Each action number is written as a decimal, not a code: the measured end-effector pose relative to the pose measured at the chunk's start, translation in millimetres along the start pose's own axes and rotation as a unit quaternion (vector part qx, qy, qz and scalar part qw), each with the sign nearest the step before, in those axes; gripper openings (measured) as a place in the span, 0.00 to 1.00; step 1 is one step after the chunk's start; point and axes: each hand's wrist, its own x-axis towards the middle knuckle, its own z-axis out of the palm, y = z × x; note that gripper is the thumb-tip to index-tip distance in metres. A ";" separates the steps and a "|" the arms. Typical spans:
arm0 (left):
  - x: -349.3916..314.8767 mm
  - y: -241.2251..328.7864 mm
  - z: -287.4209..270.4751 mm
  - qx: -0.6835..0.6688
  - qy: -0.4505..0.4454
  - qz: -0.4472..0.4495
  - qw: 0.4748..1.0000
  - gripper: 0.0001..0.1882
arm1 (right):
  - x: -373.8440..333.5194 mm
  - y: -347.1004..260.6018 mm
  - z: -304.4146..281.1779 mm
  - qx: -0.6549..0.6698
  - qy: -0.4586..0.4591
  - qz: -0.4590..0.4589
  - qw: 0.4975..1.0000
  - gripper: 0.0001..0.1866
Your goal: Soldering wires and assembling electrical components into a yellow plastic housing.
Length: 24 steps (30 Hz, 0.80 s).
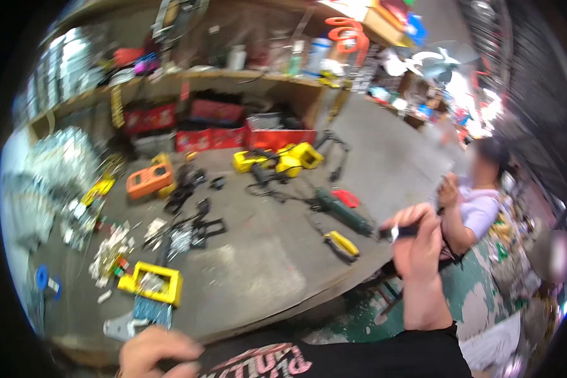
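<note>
My right hand (417,246) is raised over the bench's right edge, its fingers closed round a small black piece (407,232) with a pale end; blur hides its kind. Low at the left, by the bench's front edge, my left hand (154,353) is loosely bent, with a gap between thumb and fingers and nothing seen in it. Beyond that hand lie a blue-grey packet (152,311) and a yellow plastic frame (175,285). Nearest to my right hand on the bench are a green corded tool (343,211), yellow-handled pliers (341,244) and a red-handled tool (345,198).
An orange meter (149,181), black parts (201,227) and yellow housings (288,165) lie across the grey bench (258,252). Red boxes (211,138) stand under a shelf (220,80). Clear plastic bags (63,164) are piled left. A co-worker (479,208) sits at the right.
</note>
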 end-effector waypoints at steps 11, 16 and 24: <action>18.8 -34.7 48.8 -0.128 0.151 -0.012 0.980 0.16 | -80.0 84.2 171.5 0.277 -0.194 0.345 0.876 0.21; 1.3 -30.3 45.8 -0.183 0.114 -0.130 0.968 0.21 | -78.4 86.0 174.2 0.061 -0.348 0.192 0.916 0.22; 10.1 -35.1 35.6 -0.091 0.125 0.044 0.987 0.18 | -90.4 92.8 183.0 0.235 -0.245 0.315 0.886 0.20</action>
